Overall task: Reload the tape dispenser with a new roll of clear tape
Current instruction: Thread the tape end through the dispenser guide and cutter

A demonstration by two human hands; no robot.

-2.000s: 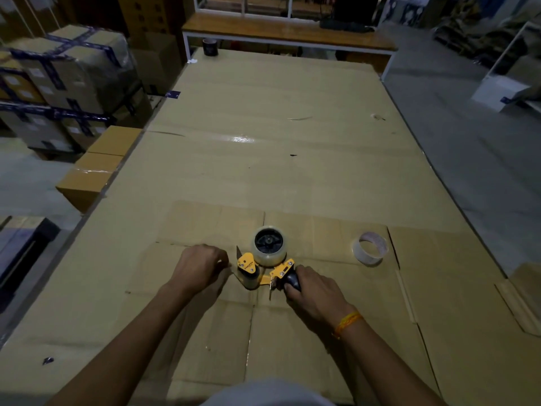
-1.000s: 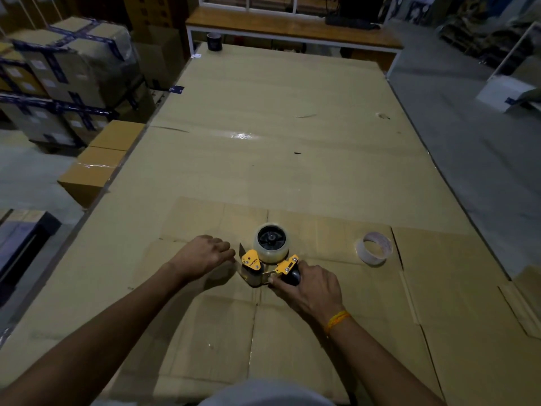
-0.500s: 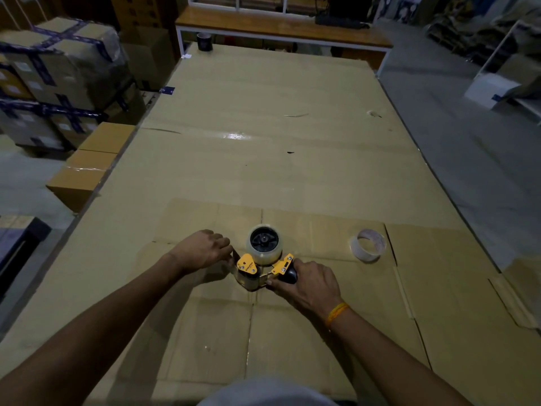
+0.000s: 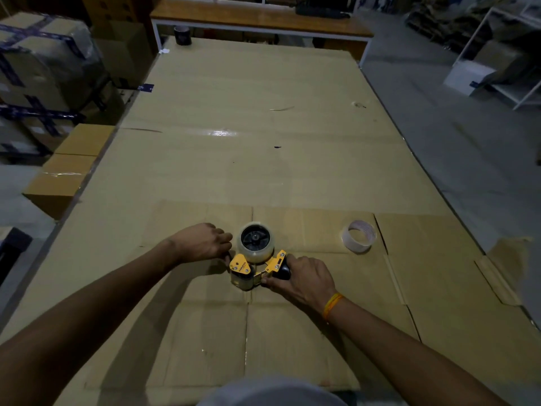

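Head view shows the right hand (image 4: 304, 278) with its fingers (image 4: 268, 281) wrapped tight round the black handle (image 4: 281, 271) of the tape dispenser (image 4: 254, 266), thumb side toward the yellow frame. The left hand (image 4: 202, 241) sits just to the left of the dispenser; its fingers (image 4: 225, 240) are curled together at the dispenser's front end, next to the yellow side plate, but whether they pinch a strip of tape or only press on the frame cannot be told, since the fingertips are hidden and the light is dim.

The dispenser lies on its side on a flattened cardboard sheet (image 4: 205, 332), near the sheet's middle crease. A full roll of clear tape (image 4: 256, 240) is seated on the dispenser's black hub, face up toward the camera, on the far side of the yellow plates. A nearly empty tape core (image 4: 358, 235) lies flat on the same sheet, well to the right of the dispenser and apart from both hands.

An orange band (image 4: 332, 304) circles the right wrist. Both forearms are bare and reach in from the bottom edge of the view.

The sheet rests on a long bench (image 4: 263, 142) covered in brown cardboard, with one glossy patch of light near its middle. A dark roll (image 4: 182, 35) stands at the bench's far left corner. Stacked cartons (image 4: 44, 68) bound with blue tape sit to the left of the bench, and a plain brown box (image 4: 67, 171) stands beside the bench's left edge.
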